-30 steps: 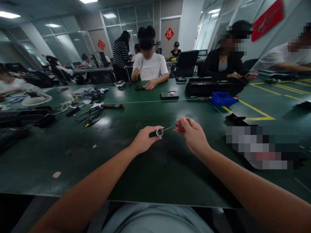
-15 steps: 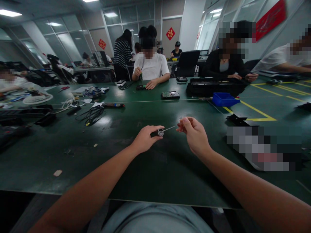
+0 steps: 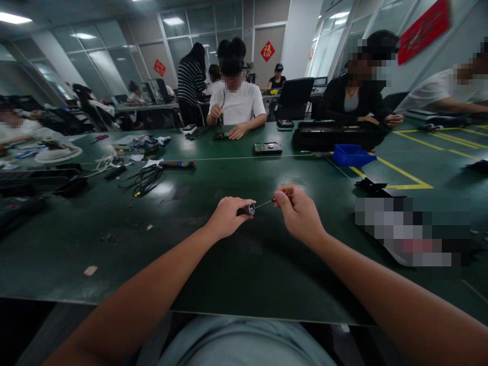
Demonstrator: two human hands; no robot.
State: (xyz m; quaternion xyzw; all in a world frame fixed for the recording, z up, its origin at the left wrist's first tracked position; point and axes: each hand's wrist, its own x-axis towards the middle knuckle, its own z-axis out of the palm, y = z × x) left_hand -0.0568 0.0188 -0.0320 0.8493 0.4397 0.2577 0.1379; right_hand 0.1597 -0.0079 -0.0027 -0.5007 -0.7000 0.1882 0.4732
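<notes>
Between the thumb and fingers of my left hand [image 3: 225, 219] is a small dark cylindrical part [image 3: 249, 209], its round, silvery open end turned to the right. My right hand [image 3: 301, 213] is closed around the reddish-brown handle of a screwdriver [image 3: 267, 202]. The thin metal shaft points left, and its tip reaches the open end of the cylinder. Whether the tip sits on a screw inside is too small to tell. Both hands are raised over the green table [image 3: 213, 274].
A black cable bundle [image 3: 147, 180] and a dark pen-like tool [image 3: 177, 164] lie left. Ahead is a hard drive [image 3: 267, 148]; a blue bin [image 3: 354, 155] and long black casing [image 3: 339, 136] stand right. A person in white [image 3: 240, 104] works opposite. A black bracket [image 3: 375, 187] lies right.
My right hand has shifted slightly left and wrapped further around the screwdriver handle, which shows more plainly now. The cylinder in my left hand has turned slightly.
</notes>
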